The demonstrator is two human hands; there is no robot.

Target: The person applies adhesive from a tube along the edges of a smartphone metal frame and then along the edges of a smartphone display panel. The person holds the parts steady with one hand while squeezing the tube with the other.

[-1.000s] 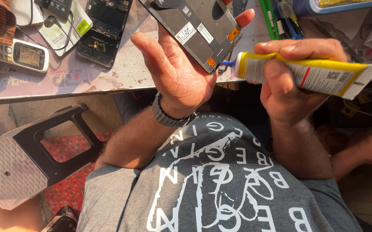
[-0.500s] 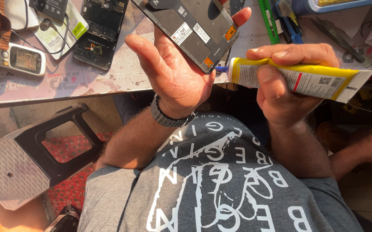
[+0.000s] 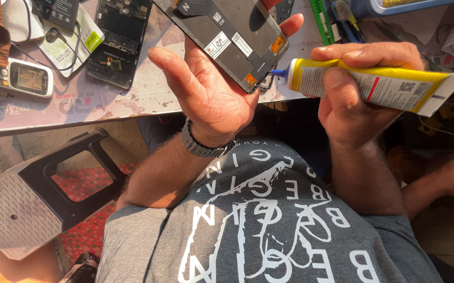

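My left hand [image 3: 211, 99] cradles one opened phone frame [image 3: 227, 36], fingers curled behind it. My right hand [image 3: 352, 99] grips one yellow glue tube [image 3: 379, 84], nozzle touching the frame's lower corner. Two more phones lie on the table [image 3: 148, 99]: one keypad handset [image 3: 15, 76], one gutted shell [image 3: 117, 39].

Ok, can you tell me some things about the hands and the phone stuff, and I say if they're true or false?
1. The right hand grips a yellow glue tube with a blue nozzle. True.
2. The left hand holds a red toy car. False: it holds an opened black phone panel with stickers.
3. The tube's nozzle points at the panel's lower edge. True.
4. A small white keypad phone lies on the table. True.
5. The left wrist is bare. False: it wears a grey metal watch band.
6. The grey plastic stool stands on the table. False: it is below the table.
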